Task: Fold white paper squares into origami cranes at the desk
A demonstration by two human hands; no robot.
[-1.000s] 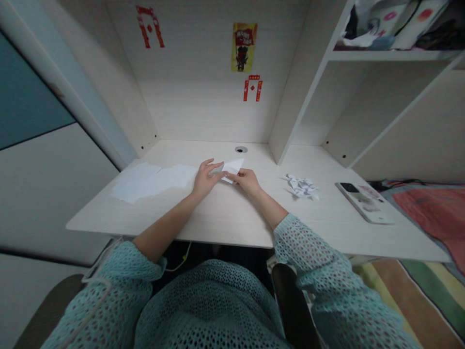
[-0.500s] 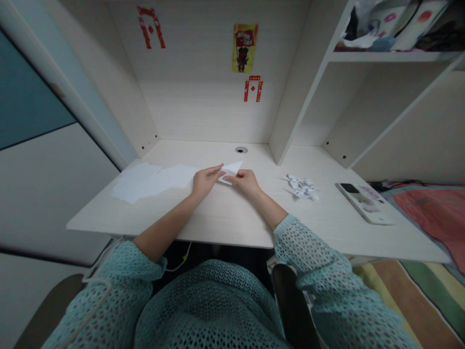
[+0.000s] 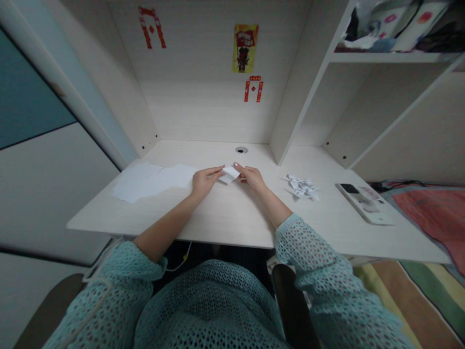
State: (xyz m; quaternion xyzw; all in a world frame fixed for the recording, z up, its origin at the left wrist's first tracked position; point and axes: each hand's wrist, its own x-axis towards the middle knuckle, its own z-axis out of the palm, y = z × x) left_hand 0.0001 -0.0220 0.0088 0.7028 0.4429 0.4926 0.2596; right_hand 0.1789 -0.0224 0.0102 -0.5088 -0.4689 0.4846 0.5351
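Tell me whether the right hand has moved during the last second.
Yes. The right hand has shifted slightly away from the person, toward the round cable hole in the pale wooden desk, and touches the small folded white paper.

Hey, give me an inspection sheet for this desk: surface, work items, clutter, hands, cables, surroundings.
Surface: pale wood-grain desk with a round cable hole.
Job's things: small folded white paper between the hands.
Clutter: flat white sheets at left; crumpled white paper scraps and slim white phone at right.
Hands: left hand pinches the paper's left edge; right hand touches its right edge, grip unclear.
Cables: thin yellowish wire under the desk.
Surroundings: red and yellow wall stickers; white shelf holding items.
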